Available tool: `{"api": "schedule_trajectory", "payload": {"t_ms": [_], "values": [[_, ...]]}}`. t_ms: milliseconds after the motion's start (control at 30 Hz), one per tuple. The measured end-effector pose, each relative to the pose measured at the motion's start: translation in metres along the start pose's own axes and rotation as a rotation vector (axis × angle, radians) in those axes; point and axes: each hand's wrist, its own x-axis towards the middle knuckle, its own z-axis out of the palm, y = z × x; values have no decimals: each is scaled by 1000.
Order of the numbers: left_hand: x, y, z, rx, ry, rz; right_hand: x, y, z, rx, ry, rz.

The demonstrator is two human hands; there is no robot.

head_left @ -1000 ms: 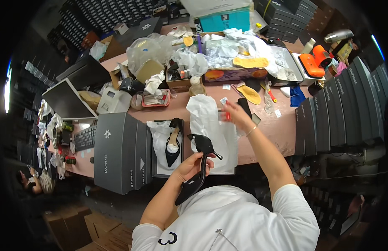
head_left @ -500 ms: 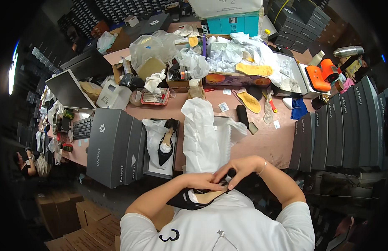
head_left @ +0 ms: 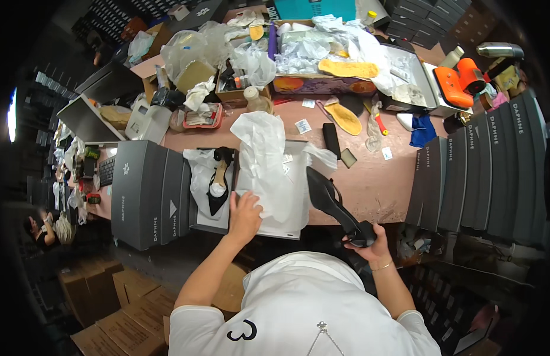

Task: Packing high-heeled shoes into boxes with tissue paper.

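Observation:
A black slingback shoe (head_left: 329, 203) is in my right hand (head_left: 372, 246), gripped round its heel end, its toe pointing up and away. Its dark underside faces me. My left hand (head_left: 245, 218), fingers apart, rests at the near left edge of a white-lined box part (head_left: 295, 204) and on the white tissue paper (head_left: 260, 160) spread over it. Left of that hand, a matching black shoe (head_left: 220, 183) with white stuffing lies on tissue in an open grey shoebox (head_left: 211, 221).
Closed grey shoeboxes (head_left: 141, 196) stand at the left and more boxes (head_left: 464, 166) at the right. Behind are a black block (head_left: 331, 141), yellow insoles (head_left: 345, 118), an orange device (head_left: 453, 89) and a carton of crumpled paper (head_left: 322, 86). Brown cartons (head_left: 129, 320) sit lower left.
My hands have parted. The right hand has carried the shoe from my chest out to the right over the table edge; the left has let go of it and moved to the tissue.

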Motion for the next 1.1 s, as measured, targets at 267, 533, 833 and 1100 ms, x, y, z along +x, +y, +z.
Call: {"api": "schedule_trajectory", "payload": {"t_ms": [267, 533, 833, 1100], "values": [[62, -27, -55, -380, 455, -209, 30, 48, 64, 433, 91, -120], [83, -22, -76, -701, 170, -256, 35, 101, 118, 594, 123, -387], [99, -36, -43, -849, 281, -110, -16, 108, 123, 225, 16, -334], [57, 1, -99, -938, 400, 150, 44, 89, 167, -98, 201, -203]]}}
